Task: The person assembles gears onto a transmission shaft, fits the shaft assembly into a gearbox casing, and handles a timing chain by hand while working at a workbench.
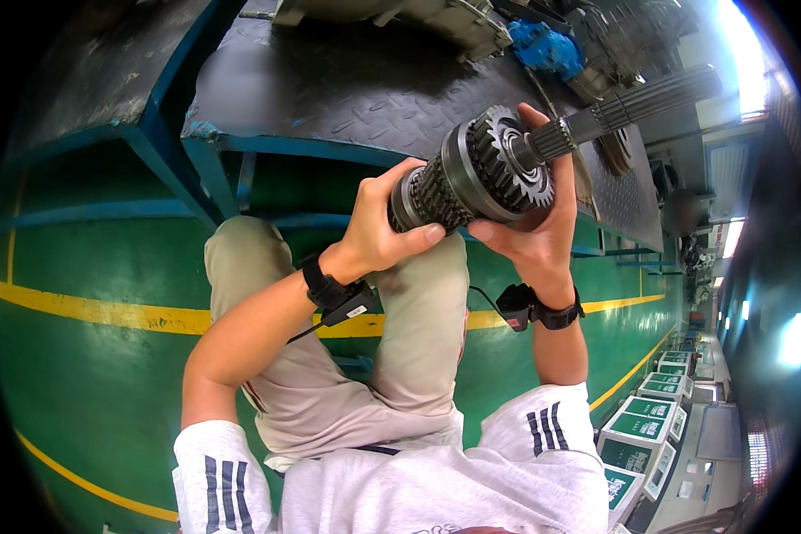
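A metal gear shaft (472, 173) is held up in front of me, above my knees and near the workbench edge. It carries several toothed gears and smooth rings, and its long splined end points to the upper right. My left hand (383, 222) grips the lower left end, thumb along the near side. Around the large gear end my right hand (543, 231) is closed, with the thumb underneath and a fingertip showing behind the shaft. The other fingers of both hands are mostly hidden behind the gears. Each wrist wears a black strap with a small box.
A workbench (347, 116) with a dark tread-plate top and blue frame stands ahead; a second bench (89, 89) is at left. Metal housings (400, 18) and a blue part (547, 49) lie at the back. Green-and-white boxes (641, 423) line the right. The green floor has yellow lines.
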`<state>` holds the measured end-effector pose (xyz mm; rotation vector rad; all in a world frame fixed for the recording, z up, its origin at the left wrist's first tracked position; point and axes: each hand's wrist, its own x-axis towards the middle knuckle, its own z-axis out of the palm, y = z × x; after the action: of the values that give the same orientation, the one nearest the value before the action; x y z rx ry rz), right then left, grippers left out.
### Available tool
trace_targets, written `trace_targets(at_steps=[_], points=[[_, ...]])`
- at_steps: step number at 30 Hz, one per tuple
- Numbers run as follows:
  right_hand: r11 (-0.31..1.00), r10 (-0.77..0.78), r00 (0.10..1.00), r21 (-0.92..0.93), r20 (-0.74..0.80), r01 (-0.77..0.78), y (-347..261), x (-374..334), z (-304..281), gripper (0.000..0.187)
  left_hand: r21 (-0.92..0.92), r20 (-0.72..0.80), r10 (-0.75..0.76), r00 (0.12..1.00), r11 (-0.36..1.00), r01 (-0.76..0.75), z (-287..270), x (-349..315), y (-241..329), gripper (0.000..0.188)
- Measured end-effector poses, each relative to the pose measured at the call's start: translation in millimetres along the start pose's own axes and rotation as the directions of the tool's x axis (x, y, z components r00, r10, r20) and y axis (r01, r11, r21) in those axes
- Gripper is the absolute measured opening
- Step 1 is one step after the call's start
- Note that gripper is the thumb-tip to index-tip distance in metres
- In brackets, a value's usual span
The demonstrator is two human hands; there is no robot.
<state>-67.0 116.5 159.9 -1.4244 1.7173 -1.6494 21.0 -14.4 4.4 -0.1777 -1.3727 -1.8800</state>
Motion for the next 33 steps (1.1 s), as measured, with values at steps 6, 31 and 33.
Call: trace_targets(at_steps=[6, 31, 33], points=[[0.994, 0.061, 0.998, 0.087, 0.017, -0.062, 2.1, -4.5, -1.3, 0.121, -0.007, 0.003, -0.024, 1.0, 1.0, 0.024, 2.5, 0.0, 0.4, 0.069], [0.984, 0.172, 0.984, 0.033, 0.047, -0.173, 4.0, -15.9, -8.0, 0.121, 0.056, -0.054, -0.133, 0.99, 0.989, 0.136, 7.8, -10.5, 4.2, 0.087], [0.987, 0.158, 0.986, -0.041, 0.059, -0.156, 3.0, -18.6, -14.0, 0.117, 0.078, -0.049, -0.118, 0.992, 0.989, 0.122, 7.2, -11.7, -3.2, 0.091]])
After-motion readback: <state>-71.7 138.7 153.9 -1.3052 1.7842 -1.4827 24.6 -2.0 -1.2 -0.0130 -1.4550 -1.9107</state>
